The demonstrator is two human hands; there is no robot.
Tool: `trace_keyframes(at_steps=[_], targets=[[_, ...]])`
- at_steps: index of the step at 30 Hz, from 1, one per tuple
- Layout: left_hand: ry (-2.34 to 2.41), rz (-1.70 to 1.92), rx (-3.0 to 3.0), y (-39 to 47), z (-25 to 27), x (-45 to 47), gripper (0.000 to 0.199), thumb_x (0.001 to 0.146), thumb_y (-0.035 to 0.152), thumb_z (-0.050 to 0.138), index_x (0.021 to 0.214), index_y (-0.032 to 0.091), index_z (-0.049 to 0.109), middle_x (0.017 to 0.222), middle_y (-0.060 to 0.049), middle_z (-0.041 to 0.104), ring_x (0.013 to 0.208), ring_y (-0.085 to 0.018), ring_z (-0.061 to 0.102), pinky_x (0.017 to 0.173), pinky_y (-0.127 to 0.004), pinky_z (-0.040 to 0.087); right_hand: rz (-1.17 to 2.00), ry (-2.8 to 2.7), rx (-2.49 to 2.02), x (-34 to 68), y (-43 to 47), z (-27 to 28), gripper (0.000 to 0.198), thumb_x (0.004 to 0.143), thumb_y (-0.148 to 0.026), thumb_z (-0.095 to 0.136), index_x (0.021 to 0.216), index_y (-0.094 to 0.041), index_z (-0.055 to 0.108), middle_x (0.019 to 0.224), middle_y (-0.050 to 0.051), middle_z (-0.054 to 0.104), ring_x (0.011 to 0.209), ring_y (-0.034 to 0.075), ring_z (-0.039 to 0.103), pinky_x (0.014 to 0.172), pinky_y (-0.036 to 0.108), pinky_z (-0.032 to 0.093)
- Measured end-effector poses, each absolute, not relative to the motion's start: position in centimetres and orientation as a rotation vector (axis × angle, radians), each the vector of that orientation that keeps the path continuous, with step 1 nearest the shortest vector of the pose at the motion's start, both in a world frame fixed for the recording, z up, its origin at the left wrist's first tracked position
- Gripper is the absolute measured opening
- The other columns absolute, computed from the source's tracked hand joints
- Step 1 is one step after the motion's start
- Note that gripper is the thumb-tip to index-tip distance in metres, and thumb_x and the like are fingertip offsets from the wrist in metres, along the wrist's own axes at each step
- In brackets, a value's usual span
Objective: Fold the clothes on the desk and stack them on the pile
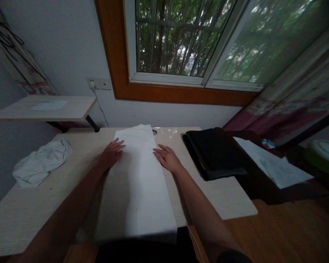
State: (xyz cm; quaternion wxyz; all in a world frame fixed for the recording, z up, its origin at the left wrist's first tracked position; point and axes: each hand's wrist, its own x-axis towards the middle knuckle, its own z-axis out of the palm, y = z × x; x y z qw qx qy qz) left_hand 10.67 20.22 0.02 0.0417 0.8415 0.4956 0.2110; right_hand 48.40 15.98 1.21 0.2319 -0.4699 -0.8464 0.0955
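Note:
A long white cloth [145, 182] lies flat on the pale desk [216, 199], its near end hanging over the front edge. My left hand [113, 153] rests at the cloth's left edge toward the far end, fingers spread and partly on the fabric. On the opposite edge, at about the same depth, my right hand [166, 157] lies with fingers stretched out, the tips touching the cloth. Neither hand grips anything.
A crumpled pale cloth [42, 162] sits at the desk's left. Behind it stands a raised shelf [44, 107] on black legs. Black folders [216, 153] are stacked on the right. Beyond them, a paper sheet [272, 162] lies on a dark surface. A window [181, 44] is ahead.

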Motion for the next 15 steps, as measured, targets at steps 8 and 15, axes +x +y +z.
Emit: trace_keyframes(at_steps=[8, 15], targets=[[1.404, 0.65, 2.676, 11.3, -0.8, 9.6, 0.04, 0.102, 0.036, 0.046, 0.136, 0.024, 0.063, 0.146, -0.008, 0.061, 0.144, -0.027, 0.048, 0.122, -0.054, 0.038, 0.227, -2.291, -1.261, 48.5, 16.1, 0.6, 0.033, 0.107, -0.038, 0.048, 0.127, -0.033, 0.073, 0.137, -0.001, 0.068, 0.136, 0.026, 0.056, 0.118, 0.052, 0.039], [1.559, 0.738, 2.738, 7.1, -0.4, 9.5, 0.03, 0.1, 0.024, 0.049, 0.123, 0.021, 0.068, 0.126, -0.011, 0.068, 0.128, -0.028, 0.057, 0.113, -0.049, 0.049, 0.227, -2.262, -1.215, 48.7, 15.5, 0.3, 0.032, 0.104, -0.031, 0.052, 0.127, -0.029, 0.074, 0.136, 0.003, 0.07, 0.132, 0.026, 0.058, 0.115, 0.05, 0.043]])
